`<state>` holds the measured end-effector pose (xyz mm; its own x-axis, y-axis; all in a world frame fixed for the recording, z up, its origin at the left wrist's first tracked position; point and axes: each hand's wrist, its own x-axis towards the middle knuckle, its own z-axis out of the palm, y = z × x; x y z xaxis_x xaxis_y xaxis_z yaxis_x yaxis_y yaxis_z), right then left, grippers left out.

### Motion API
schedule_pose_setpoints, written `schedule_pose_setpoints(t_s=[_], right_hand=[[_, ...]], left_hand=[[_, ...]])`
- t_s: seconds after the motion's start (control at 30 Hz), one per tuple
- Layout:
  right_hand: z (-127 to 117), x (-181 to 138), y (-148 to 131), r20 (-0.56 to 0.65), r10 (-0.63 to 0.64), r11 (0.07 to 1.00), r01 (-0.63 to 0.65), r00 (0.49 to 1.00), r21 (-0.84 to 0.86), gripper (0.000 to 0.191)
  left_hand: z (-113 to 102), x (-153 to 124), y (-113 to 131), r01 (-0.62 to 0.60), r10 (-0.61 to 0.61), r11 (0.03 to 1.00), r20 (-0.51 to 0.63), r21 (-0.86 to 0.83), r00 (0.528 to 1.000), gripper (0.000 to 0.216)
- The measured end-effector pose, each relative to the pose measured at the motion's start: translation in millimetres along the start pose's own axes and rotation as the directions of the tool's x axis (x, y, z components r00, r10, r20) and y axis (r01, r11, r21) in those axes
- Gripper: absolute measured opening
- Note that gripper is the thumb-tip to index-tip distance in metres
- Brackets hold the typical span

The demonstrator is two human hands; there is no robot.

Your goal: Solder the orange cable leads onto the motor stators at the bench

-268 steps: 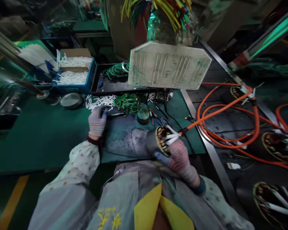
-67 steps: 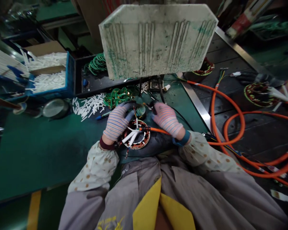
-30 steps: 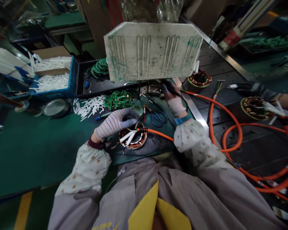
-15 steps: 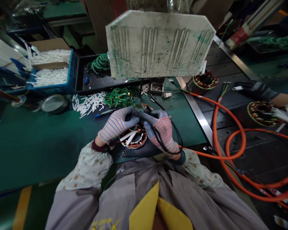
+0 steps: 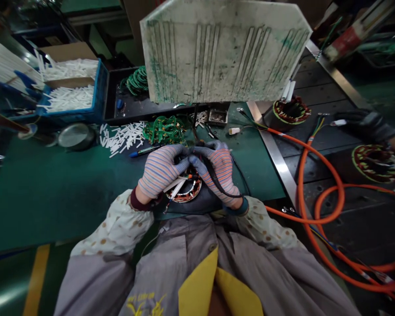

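Note:
My left hand, in a striped knit glove, is closed in a pinch above the left side of a motor stator. What its fingertips hold is hidden. Close beside it, fingertips almost meeting, my right hand is closed around a thin black cable, which crosses the palm and loops past the wrist. The stator stands upright on the bench below both hands, its copper windings partly covered by them. White sleeves and an orange-tipped lead stick out over its ring.
White tube pieces, green cord and a blue pen lie beyond my hands. A blue bin stands left, a grey board ahead. At right are orange cables, other stators and another person's gloved hand.
My view has tipped slightly, so the board looks bigger. My hands stay together over the stator; the black cable now lies closer along my right hand, its wide loop drawn in.

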<state>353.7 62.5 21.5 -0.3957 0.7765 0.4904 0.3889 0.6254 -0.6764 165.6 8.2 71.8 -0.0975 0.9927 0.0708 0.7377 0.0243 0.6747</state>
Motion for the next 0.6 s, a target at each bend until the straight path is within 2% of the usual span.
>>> schedule_pose_setpoints(t_s=[0.1,0.17,0.23,0.3,0.4,0.5,0.6], right_hand=[[2.1,10.2,2.4,-0.071,0.095,0.988,-0.085,0.993,0.128,0.032],[-1.7,11.7,6.5,-0.179,0.185,0.967,-0.146,0.966,0.21,0.033],[-9.6,3.5,10.8,-0.234,0.203,0.971,-0.163,0.951,0.177,0.031],[-18.1,-15.3,13.4,-0.194,0.11,0.994,-0.111,0.975,0.008,0.031],[-25.4,-50.8,14.3,-0.112,-0.102,0.974,0.077,0.988,-0.212,0.031],[-26.9,-71.9,14.5,-0.144,-0.238,0.961,0.211,0.961,-0.18,0.025],[-28.3,-72.9,15.8,-0.159,-0.24,0.969,0.226,0.958,-0.1,0.019]], left_hand=[[0.2,1.1,3.6,0.002,-0.005,0.997,0.042,0.073,0.999,0.033],[-1.1,0.8,5.0,-0.003,-0.006,0.991,0.073,0.134,0.997,0.032],[-2.5,-0.3,5.0,-0.021,0.003,0.97,0.071,0.243,0.997,0.031],[-3.0,-1.1,3.8,-0.052,0.035,0.939,0.057,0.34,0.998,0.031],[-1.9,0.6,1.7,-0.092,0.062,0.921,0.091,0.379,0.994,0.032],[-1.9,4.9,1.9,-0.081,0.026,0.914,0.144,0.397,0.989,0.032],[-5.0,9.9,5.5,-0.088,-0.001,0.887,0.192,0.452,0.981,0.03]])
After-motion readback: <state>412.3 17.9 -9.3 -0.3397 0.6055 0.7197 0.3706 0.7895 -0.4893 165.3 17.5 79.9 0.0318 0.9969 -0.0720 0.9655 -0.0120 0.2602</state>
